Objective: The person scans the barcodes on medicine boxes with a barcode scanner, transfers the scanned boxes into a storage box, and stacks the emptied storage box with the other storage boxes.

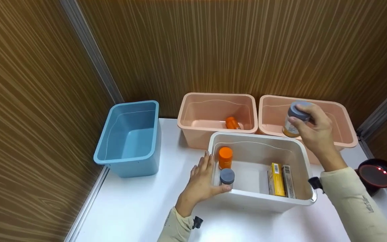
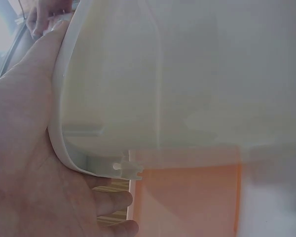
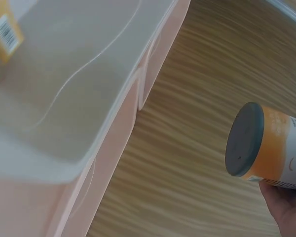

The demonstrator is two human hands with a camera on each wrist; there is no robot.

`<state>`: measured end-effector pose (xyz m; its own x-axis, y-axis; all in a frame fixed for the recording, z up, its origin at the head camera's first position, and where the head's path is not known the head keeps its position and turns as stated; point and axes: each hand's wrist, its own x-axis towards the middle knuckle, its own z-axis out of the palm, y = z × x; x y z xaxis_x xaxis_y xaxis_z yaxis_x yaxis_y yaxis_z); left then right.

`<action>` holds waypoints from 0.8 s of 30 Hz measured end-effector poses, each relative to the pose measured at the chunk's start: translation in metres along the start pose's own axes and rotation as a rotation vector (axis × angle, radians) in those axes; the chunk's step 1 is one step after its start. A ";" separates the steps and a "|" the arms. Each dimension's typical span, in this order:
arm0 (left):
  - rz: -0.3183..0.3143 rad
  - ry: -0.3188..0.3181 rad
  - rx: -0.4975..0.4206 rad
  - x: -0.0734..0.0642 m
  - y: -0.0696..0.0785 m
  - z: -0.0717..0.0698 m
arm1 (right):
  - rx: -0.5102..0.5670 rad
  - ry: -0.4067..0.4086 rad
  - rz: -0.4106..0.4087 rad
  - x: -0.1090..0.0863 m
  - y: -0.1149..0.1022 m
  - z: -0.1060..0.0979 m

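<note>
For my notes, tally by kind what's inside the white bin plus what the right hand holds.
Grey-lidded jars: 2 (one in the white bin, one in the right hand)
Orange-lidded bottle: 1
Boxes: 2
Total: 5

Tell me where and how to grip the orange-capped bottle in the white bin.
Most likely the round cap, from straight above: the orange-capped bottle stands upright, with a wall of the white bin close on its left and a grey-capped bottle just in front.
</note>
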<state>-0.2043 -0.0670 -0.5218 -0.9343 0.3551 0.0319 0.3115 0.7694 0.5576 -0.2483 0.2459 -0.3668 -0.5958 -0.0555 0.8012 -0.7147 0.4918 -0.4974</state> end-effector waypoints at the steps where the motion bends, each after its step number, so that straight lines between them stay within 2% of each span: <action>1: -0.003 0.000 -0.001 0.000 0.001 0.000 | 0.012 -0.004 0.015 0.001 0.001 0.003; 9: -0.007 0.003 0.006 0.000 0.006 0.003 | 0.146 -0.001 0.270 0.006 0.031 0.031; 15: -0.015 -0.008 -0.005 -0.003 0.010 0.004 | 0.233 -0.029 0.379 0.009 0.044 0.051; 18: -0.010 -0.010 -0.005 -0.004 0.011 0.005 | 0.231 -0.053 0.411 0.010 0.047 0.058; 24: -0.010 -0.011 -0.002 -0.008 0.012 0.005 | 0.146 -0.152 0.486 0.015 0.055 0.073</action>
<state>-0.1922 -0.0578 -0.5197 -0.9353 0.3533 0.0176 0.3021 0.7719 0.5594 -0.3236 0.2084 -0.4063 -0.9098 0.0178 0.4148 -0.3800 0.3663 -0.8493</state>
